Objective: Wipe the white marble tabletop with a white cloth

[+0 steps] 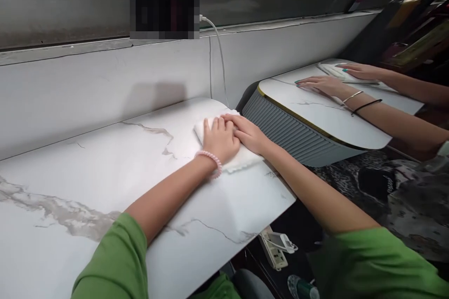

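A folded white cloth (245, 161) with a scalloped edge lies on the white marble-patterned table (87, 173), near its rounded far right corner. My left hand (220, 142), with a pink bead bracelet at the wrist, rests on the cloth, palm down and fingers outstretched. Right beside it, my right hand (250, 135) also lies on the cloth. Its fingers reach across the cloth's far part, and its thumb side touches my left hand. Both palms are hidden.
At a second white table (365, 128) with a ribbed side, another person's hands (324, 85) rest near a white cloth (336, 71). A white cable (220, 42) hangs by the wall under the windows. Below the table edge are a power strip (275, 254) and a bottle (301, 286).
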### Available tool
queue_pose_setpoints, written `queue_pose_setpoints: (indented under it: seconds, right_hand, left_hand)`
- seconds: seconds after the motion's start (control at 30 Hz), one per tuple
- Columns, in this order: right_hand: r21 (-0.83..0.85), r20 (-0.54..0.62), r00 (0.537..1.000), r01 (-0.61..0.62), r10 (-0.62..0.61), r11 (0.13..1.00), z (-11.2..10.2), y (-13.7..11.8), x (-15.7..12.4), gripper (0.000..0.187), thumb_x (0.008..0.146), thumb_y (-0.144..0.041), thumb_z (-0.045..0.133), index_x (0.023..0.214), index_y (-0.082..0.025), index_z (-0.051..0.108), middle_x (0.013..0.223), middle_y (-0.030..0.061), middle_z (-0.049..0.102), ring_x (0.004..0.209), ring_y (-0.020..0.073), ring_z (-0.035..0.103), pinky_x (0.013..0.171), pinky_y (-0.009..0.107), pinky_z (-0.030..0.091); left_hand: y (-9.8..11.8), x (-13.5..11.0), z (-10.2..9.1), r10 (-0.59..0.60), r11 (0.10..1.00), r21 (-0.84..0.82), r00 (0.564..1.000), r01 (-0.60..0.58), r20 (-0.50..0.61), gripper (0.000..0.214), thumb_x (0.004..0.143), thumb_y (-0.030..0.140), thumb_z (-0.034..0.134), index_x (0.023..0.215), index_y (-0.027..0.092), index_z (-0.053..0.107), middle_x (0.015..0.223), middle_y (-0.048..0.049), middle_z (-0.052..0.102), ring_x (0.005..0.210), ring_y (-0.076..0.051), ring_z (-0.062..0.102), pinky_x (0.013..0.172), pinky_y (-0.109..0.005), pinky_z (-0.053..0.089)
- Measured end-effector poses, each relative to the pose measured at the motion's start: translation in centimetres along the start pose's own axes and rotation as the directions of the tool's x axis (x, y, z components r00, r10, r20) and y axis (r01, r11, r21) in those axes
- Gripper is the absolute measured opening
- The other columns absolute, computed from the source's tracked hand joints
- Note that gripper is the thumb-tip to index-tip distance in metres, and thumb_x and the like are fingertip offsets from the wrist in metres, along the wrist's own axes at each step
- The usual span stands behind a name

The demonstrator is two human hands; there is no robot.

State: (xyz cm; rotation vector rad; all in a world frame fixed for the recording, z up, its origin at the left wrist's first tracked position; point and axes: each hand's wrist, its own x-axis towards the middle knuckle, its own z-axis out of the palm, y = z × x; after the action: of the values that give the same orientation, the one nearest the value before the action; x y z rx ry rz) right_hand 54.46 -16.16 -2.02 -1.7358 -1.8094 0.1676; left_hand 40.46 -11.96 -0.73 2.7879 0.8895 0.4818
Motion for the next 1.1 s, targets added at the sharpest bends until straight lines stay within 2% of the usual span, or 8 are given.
queue_pose_setpoints:
  seconds: [0.13,0.23,0.37,0.5,0.7,0.87,1.0,1.1]
  right_hand:
    - [0.045,0.0,0.999,0.035,-0.035,0.998,1.6,1.4,5.5,0.049,0.075,-0.02,0.041,0.122,-0.021,0.055,0.129,0.0072,0.061,0.119,0.028,0.054,0.104,0.05,0.04]
    - [0.069,-0.008,0.999,0.032,-0.031,0.997,2.2,2.3,8.5,0.048,0.074,-0.019,0.041,0.119,-0.021,0.057,0.127,0.0064,0.063,0.116,0.0279,0.056,0.102,0.049,0.041]
    - [0.068,-0.042,0.999,0.022,-0.019,0.997,2.6,3.3,10.9,0.048,0.072,-0.019,0.04,0.116,-0.019,0.059,0.123,0.008,0.064,0.113,0.0287,0.058,0.1,0.049,0.043]
    - [0.057,-0.058,0.998,0.032,-0.029,0.998,2.6,4.1,11.7,0.048,0.073,-0.019,0.04,0.117,-0.018,0.059,0.122,0.0078,0.065,0.113,0.029,0.058,0.1,0.049,0.043]
    - [0.04,-0.03,0.998,0.065,-0.064,0.997,2.2,3.7,11.1,0.045,0.076,-0.019,0.04,0.116,-0.021,0.059,0.12,0.0039,0.066,0.114,0.0277,0.058,0.104,0.047,0.041]
    - [0.069,-0.054,0.997,0.067,-0.064,0.995,2.1,2.7,10.3,0.044,0.074,-0.02,0.043,0.113,-0.019,0.062,0.118,0.0059,0.068,0.109,0.0276,0.061,0.1,0.046,0.045]
    - [0.086,-0.058,0.994,0.097,-0.092,0.992,2.4,2.1,9.5,0.045,0.073,-0.02,0.042,0.113,-0.019,0.061,0.119,0.0067,0.067,0.111,0.0261,0.061,0.101,0.045,0.044]
    - [0.056,-0.059,0.99,0.129,-0.126,0.99,2.8,1.3,7.5,0.046,0.076,-0.021,0.041,0.118,-0.018,0.059,0.125,0.0088,0.064,0.116,0.027,0.058,0.103,0.049,0.043]
  left_hand:
    - [-3.4,3.1,0.2,-0.111,0.993,0.029,0.991,0.113,-0.072,0.046,0.09,0.022,0.036,0.133,0.009,0.047,0.143,-0.014,0.047,0.136,-0.025,0.035,0.119,-0.046,0.015]
    - [-5.3,5.3,0.2,-0.124,0.991,0.042,0.988,0.128,-0.089,0.044,0.09,0.022,0.036,0.131,0.011,0.05,0.141,-0.0122,0.049,0.135,-0.024,0.037,0.119,-0.046,0.016]
    - [-7.0,7.8,0.2,-0.11,0.992,0.053,0.991,0.114,-0.081,0.04,0.091,0.023,0.036,0.127,0.015,0.051,0.137,-0.0109,0.052,0.13,-0.023,0.042,0.118,-0.045,0.017]
    - [-7.7,9.1,0.5,-0.106,0.992,0.063,0.992,0.11,-0.064,0.038,0.092,0.024,0.035,0.126,0.016,0.051,0.134,-0.0107,0.053,0.128,-0.024,0.043,0.117,-0.045,0.018]
    - [-7.4,8.6,0.3,-0.09,0.991,0.098,0.995,0.094,-0.042,0.039,0.094,0.024,0.033,0.128,0.014,0.05,0.14,-0.0122,0.049,0.132,-0.024,0.039,0.118,-0.046,0.016]
    - [-6.7,7.2,0.1,-0.091,0.987,0.132,0.995,0.095,-0.033,0.045,0.095,0.022,0.03,0.134,0.009,0.046,0.146,-0.0148,0.043,0.137,-0.025,0.034,0.118,-0.047,0.016]
    - [-6.1,5.6,0.0,-0.109,0.981,0.154,0.993,0.115,-0.051,0.047,0.096,0.023,0.029,0.137,0.008,0.045,0.147,-0.0153,0.042,0.139,-0.026,0.033,0.118,-0.049,0.017]
    - [-5.4,3.5,-0.5,-0.102,0.98,0.169,0.994,0.108,-0.043,0.048,0.096,0.024,0.03,0.139,0.006,0.042,0.148,-0.0161,0.042,0.139,-0.026,0.034,0.118,-0.048,0.017]
